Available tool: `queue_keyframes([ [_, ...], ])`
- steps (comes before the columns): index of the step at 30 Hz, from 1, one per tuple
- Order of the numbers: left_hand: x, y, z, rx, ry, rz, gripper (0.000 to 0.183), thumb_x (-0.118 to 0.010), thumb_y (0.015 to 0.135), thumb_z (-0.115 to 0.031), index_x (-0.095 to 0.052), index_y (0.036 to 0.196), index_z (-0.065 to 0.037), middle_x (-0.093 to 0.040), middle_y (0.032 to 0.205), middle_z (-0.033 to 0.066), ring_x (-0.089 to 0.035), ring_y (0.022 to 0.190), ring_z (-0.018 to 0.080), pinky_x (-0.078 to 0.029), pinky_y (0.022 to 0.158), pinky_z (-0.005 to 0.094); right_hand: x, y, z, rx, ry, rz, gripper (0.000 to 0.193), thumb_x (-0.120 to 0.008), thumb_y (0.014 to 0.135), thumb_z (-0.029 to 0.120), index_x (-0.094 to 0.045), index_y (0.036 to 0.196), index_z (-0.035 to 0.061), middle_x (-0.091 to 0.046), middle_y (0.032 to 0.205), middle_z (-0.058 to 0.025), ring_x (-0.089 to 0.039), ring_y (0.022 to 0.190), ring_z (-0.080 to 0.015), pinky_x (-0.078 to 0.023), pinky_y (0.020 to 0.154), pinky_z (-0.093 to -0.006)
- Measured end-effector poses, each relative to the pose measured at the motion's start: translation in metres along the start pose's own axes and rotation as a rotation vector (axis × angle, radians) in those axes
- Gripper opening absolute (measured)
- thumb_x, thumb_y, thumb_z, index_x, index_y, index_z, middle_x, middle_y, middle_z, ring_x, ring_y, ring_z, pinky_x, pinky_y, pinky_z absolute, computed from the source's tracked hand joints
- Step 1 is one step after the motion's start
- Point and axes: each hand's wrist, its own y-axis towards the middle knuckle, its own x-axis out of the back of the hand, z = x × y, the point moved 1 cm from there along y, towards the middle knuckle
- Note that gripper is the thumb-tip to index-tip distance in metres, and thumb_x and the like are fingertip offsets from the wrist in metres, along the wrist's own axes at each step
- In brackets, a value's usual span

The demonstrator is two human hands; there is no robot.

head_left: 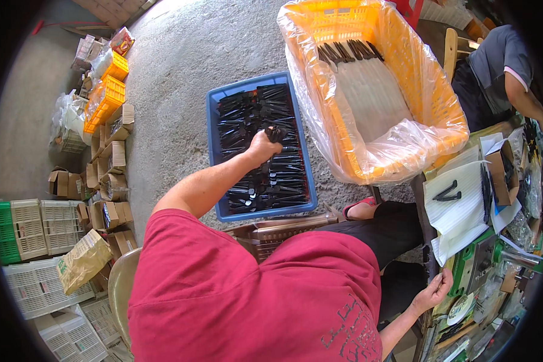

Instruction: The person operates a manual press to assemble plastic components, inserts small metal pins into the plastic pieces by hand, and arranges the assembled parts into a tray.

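My left hand (265, 146) reaches into a blue plastic crate (213, 120) on the floor, fingers closed around several slim black pieces (276, 134). Rows of similar long, dark pieces (283, 166) fill the crate; their exact kind is too small to tell. On the right, my right hand (434, 292) is at the table edge, its fingers loosely bent and apart, close to the lower corner of a white foam sheet (449, 226). Two black pieces (447, 192) lie on that sheet in a V shape.
A yellow crate (368, 175) lined with clear plastic holds foam sheets and a row of black pieces (350, 51). A co-worker (501, 66) sits at the right. An open cardboard box (502, 172) and a green tool (467, 265) crowd the table. Cartons and crates (105, 99) line the left.
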Motion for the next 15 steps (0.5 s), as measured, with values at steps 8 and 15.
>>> queue_keyframes([
  [8, 0.022, 0.026, -0.027, -0.024, -0.26, -0.115, 0.005, -0.058, 0.063, 0.003, -0.056, 0.065, -0.001, -0.055, 0.058, 0.0029, -0.051, 0.051, 0.0118, -0.041, 0.047, 0.025, -0.003, 0.004, 0.005, 0.002, -0.001, -0.017, 0.021, -0.041, 0.085, 0.003, -0.049, 0.101, -0.0068, -0.049, 0.103, -0.0133, -0.049, 0.092, -0.0205, -0.04, 0.08, -0.0292],
  [15, 0.023, 0.02, -0.033, -0.033, -0.418, -0.103, 0.006, -0.061, 0.065, 0.0, -0.056, 0.065, -0.003, -0.056, 0.059, 0.005, -0.052, 0.049, 0.012, -0.042, 0.045, 0.0243, -0.002, 0.005, 0.007, -0.004, 0.031, -0.042, 0.022, -0.042, 0.085, 0.007, -0.048, 0.102, -0.0059, -0.05, 0.101, -0.0125, -0.049, 0.09, -0.0204, -0.039, 0.079, -0.0283],
])
